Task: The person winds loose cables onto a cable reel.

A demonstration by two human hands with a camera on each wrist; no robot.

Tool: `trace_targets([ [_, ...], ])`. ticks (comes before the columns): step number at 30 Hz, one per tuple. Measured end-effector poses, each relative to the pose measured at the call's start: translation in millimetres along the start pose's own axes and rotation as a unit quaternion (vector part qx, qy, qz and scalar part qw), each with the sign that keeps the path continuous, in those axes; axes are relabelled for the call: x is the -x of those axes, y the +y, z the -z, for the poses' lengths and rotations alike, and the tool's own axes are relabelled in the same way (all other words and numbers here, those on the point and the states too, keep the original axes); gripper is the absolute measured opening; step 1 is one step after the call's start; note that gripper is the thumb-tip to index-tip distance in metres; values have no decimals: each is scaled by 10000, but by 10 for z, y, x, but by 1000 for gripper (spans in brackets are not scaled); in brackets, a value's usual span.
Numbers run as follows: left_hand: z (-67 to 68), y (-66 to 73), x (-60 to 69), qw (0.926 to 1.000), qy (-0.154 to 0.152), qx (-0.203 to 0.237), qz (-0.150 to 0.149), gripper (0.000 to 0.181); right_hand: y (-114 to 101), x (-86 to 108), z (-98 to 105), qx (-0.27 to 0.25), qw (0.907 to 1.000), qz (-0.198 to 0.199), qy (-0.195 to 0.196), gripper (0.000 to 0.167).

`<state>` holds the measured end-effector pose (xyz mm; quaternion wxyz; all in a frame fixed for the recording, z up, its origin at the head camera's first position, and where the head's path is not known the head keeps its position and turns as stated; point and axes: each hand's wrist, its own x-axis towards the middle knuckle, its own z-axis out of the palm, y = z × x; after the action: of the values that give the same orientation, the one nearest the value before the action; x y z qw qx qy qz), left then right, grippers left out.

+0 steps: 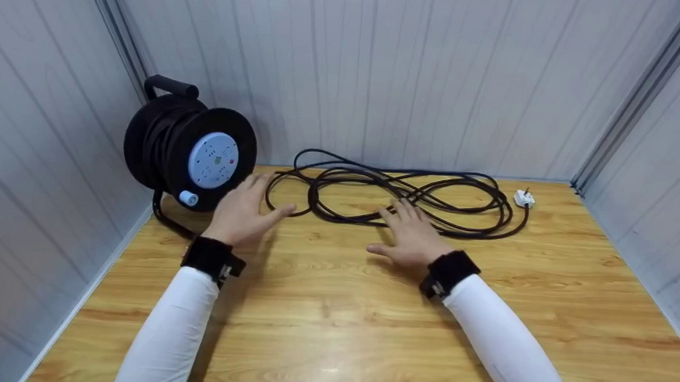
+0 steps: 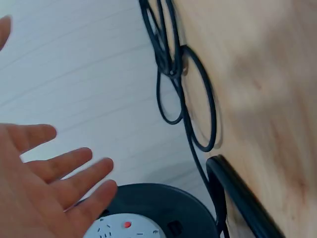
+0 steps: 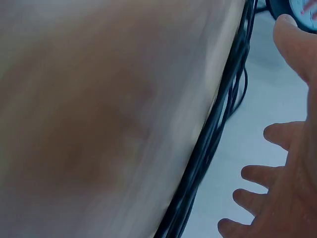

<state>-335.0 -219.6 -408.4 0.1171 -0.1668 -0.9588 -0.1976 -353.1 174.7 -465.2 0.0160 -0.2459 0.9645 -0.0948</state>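
Observation:
A black cable reel (image 1: 171, 141) with a pale round socket face (image 1: 213, 160) stands upright at the back left. From it a loose black cable (image 1: 344, 219) lies in several loops along the back of the table, ending in a white plug (image 1: 524, 198) at the right. My left hand (image 1: 240, 212) hovers in front of the reel with fingers spread, holding nothing. My right hand (image 1: 413, 235), also spread and holding nothing, is over the near side of the loops. Both wrist views show the fingers apart from the cable.
Light panel walls (image 1: 381, 71) enclose the wooden table (image 1: 327, 324) at the back and both sides. The reel's carry handle (image 1: 174, 86) points up, and its black tube foot (image 1: 172, 223) rests on the table. A small white knob (image 1: 188, 198) sticks out from the reel's front.

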Motion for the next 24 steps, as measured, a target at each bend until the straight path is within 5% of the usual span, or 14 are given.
trace_targets([
  [12,696,-201,-109,9870,1569,327,-114,86,-832,-604,-133,56,9955,877,-351,106],
  [17,996,-223,-175,9804,1960,93,197,87,-1076,-773,-166,97,9932,1071,-443,105],
  [20,1130,-230,-229,9682,2428,91,598,81,-1221,-849,-171,41,9917,1162,-542,104],
  [24,1204,-252,-325,9392,3179,304,1261,72,-1382,-940,-191,-109,9904,1190,-692,103],
])
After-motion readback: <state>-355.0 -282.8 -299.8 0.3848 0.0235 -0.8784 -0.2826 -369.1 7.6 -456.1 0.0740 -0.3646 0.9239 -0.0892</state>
